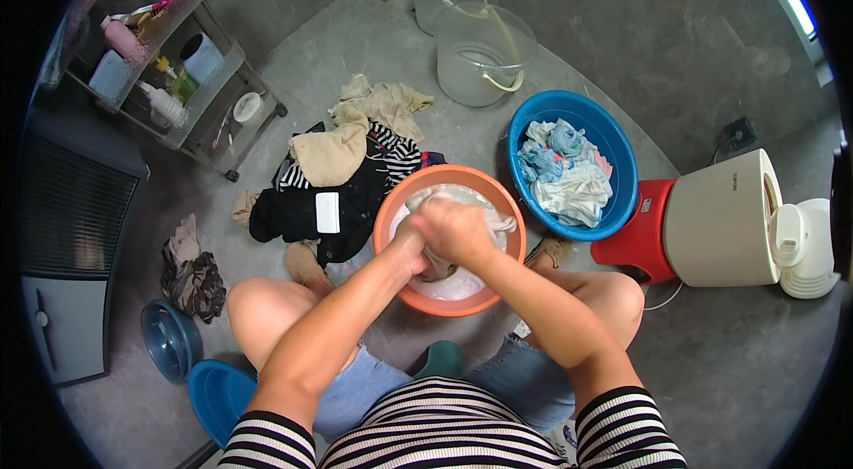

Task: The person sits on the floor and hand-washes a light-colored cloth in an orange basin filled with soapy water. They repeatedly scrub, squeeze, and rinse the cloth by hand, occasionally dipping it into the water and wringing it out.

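An orange plastic basin (508, 202) stands on the floor between my knees, holding whitish, sudsy water. Over it, my left hand (410, 242) and my right hand (456, 229) are pressed together, blurred, both closed on a wet light-coloured cloth (500, 222). Part of the cloth spreads into the water on the right side, and a greyish-brown part hangs below my hands. How the fingers lie on it is hard to see. A blue basin (626, 169) with wet white and light blue clothes (573, 192) stands beyond the orange one, to the right.
Black, striped and beige clothes (286, 212) lie at the left, with a white rectangular object (327, 212) on them. Clear buckets (466, 82) stand at the back. A beige and red appliance (720, 222) is at the right. A wheeled shelf rack (230, 62) and blue basins (216, 396) are leftward.
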Motion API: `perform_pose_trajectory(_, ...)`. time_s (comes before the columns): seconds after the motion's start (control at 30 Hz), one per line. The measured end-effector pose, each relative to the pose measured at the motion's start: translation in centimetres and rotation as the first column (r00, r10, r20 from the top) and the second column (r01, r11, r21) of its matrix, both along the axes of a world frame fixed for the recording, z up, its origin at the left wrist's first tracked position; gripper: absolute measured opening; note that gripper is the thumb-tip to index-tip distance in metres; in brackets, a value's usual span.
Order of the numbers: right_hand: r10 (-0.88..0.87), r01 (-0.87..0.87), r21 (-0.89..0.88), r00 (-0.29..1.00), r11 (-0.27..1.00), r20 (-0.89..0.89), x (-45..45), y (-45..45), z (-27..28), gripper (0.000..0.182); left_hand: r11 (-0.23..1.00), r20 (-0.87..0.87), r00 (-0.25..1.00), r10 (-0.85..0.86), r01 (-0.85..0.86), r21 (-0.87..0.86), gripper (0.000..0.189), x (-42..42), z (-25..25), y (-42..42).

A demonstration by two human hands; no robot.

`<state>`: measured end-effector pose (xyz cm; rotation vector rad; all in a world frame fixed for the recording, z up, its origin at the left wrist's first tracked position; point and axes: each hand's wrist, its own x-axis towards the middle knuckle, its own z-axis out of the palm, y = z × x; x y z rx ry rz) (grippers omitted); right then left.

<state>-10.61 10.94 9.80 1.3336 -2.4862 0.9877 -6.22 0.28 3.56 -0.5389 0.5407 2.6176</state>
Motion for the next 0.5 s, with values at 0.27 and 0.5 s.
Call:
perform_pose_trajectory(0.27,-0.23,0.283,-0.097,0.901,0.954,0.368,-5.8,3.8,-2.3,0.025,0.989,-0.025,0.998,-0.049,0.045,-0.142,0.045,0.8,5.4,-0.1)
perform_pose_trajectory(0.5,-0.207,0.217,0.131,0.383,0.967,0.9,-2.6,5.3,-1.9,0.066,1.0,-0.122,0.992,0.015,-0.018,-0.024,0.046,1.9,5.4,-2.0)
